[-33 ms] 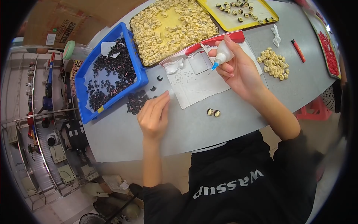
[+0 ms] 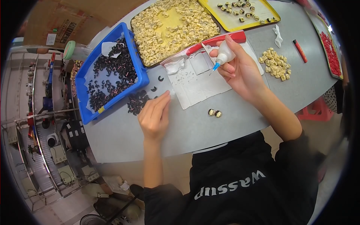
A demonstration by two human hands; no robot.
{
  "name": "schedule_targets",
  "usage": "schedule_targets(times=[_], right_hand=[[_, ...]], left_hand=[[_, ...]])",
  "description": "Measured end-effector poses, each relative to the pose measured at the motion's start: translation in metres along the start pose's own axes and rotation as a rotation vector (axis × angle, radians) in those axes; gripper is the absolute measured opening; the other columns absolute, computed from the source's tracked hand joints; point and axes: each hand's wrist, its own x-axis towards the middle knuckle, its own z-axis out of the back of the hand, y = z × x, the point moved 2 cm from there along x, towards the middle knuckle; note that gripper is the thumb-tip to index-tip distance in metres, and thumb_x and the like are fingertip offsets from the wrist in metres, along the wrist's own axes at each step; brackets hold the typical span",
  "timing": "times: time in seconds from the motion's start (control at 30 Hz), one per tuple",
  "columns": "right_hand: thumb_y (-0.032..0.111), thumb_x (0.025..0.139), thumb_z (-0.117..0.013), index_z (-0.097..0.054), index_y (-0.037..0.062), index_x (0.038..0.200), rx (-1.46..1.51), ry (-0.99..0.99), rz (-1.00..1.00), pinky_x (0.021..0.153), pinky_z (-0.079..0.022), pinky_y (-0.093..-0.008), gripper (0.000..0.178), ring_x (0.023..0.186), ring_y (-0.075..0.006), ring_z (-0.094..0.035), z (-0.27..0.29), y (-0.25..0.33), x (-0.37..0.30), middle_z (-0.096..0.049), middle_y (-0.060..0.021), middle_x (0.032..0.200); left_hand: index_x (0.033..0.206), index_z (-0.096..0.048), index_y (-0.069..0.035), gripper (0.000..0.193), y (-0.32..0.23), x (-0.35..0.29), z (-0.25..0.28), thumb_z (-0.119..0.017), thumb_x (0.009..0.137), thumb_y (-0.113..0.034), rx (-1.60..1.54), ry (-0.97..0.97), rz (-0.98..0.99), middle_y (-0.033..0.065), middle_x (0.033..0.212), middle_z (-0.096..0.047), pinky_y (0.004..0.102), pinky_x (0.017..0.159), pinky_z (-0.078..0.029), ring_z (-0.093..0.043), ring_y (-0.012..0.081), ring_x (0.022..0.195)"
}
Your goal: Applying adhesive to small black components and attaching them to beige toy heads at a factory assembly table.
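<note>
My right hand (image 2: 243,71) is wrapped round a small white squeeze bottle (image 2: 225,53) with a blue tip and thin needle. The needle points down and left over a white cardboard sheet (image 2: 195,93) specked with clear drops. My left hand (image 2: 154,115) rests on the grey table (image 2: 180,133), fingers stretched close together, tips near the sheet's left edge; its thumb is hidden. A heap of small black curved pieces (image 2: 137,102) lies beside it, with loose ones beyond the fingertips. Two small cream-and-black pieces (image 2: 215,113) sit near the table's front edge.
A blue tray (image 2: 144,77) holds many black curved pieces at left. Behind are a tray of cream pieces (image 2: 172,28) and a yellow tray (image 2: 230,26). To the right lie a cream pile (image 2: 275,63), crumpled tissue (image 2: 277,36), a red marker (image 2: 300,51) and a tray of red pieces (image 2: 330,52).
</note>
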Motion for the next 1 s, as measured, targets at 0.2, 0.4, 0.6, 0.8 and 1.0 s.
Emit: schedule_targets(times=[0.2, 0.4, 0.6, 0.8, 1.0], right_hand=[[0.035, 0.090, -0.049, -0.047, 0.0078, 0.098, 0.000, -0.053, 0.010, 0.047, -0.029, -0.0175, 0.028, 0.045, -0.0036, -0.032, -0.002, 0.000, 0.000, -0.062, -0.0097, 0.085], [0.036, 0.090, -0.050, -0.047, 0.0083, 0.096, -0.012, -0.047, 0.007, 0.047, -0.029, -0.0177, 0.028, 0.045, -0.0035, -0.031, -0.003, 0.000, 0.001, -0.062, -0.0091, 0.085], [0.036, 0.089, -0.050, -0.048, 0.0089, 0.093, -0.015, -0.064, 0.005, 0.047, -0.028, -0.0178, 0.028, 0.044, -0.0032, -0.031, -0.004, 0.001, -0.001, -0.062, -0.0086, 0.084], [0.034, 0.091, -0.047, -0.048, 0.0103, 0.086, -0.003, -0.023, 0.002, 0.048, -0.030, -0.0179, 0.024, 0.047, -0.0038, -0.033, -0.003, 0.002, -0.001, -0.062, -0.0122, 0.087], [0.032, 0.093, -0.044, -0.049, 0.0121, 0.080, 0.017, 0.007, 0.001, 0.050, -0.032, -0.0181, 0.024, 0.051, -0.0044, -0.036, -0.003, 0.003, -0.002, -0.063, -0.0154, 0.091]], left_hand=[[0.081, -0.063, 0.001, 0.018, 0.007, 0.000, 0.011, -0.066, 0.065, 0.009, 0.053, -0.042, 0.107, 0.0098, 0.083, -0.066, 0.0259, 0.054, -0.047, -0.060, 0.0204, 0.064], [0.076, -0.061, -0.001, 0.012, 0.014, 0.002, 0.019, -0.068, 0.067, 0.006, 0.081, -0.113, 0.231, 0.0079, 0.078, -0.065, 0.0232, 0.049, -0.043, -0.056, 0.0160, 0.060], [0.078, -0.060, -0.002, 0.015, 0.022, 0.002, 0.022, -0.067, 0.067, 0.005, 0.063, -0.005, 0.316, 0.0080, 0.078, -0.064, 0.0256, 0.050, -0.045, -0.057, 0.0174, 0.064], [0.087, -0.063, -0.002, 0.014, 0.021, 0.012, 0.011, -0.066, 0.073, -0.003, 0.264, 0.045, 0.198, 0.0077, 0.085, -0.064, 0.0311, 0.065, -0.049, -0.061, 0.0232, 0.075], [0.086, -0.064, -0.004, 0.012, 0.022, 0.008, -0.001, -0.064, 0.074, -0.004, 0.278, 0.161, 0.314, 0.0074, 0.083, -0.063, 0.0309, 0.067, -0.048, -0.060, 0.0230, 0.074]])
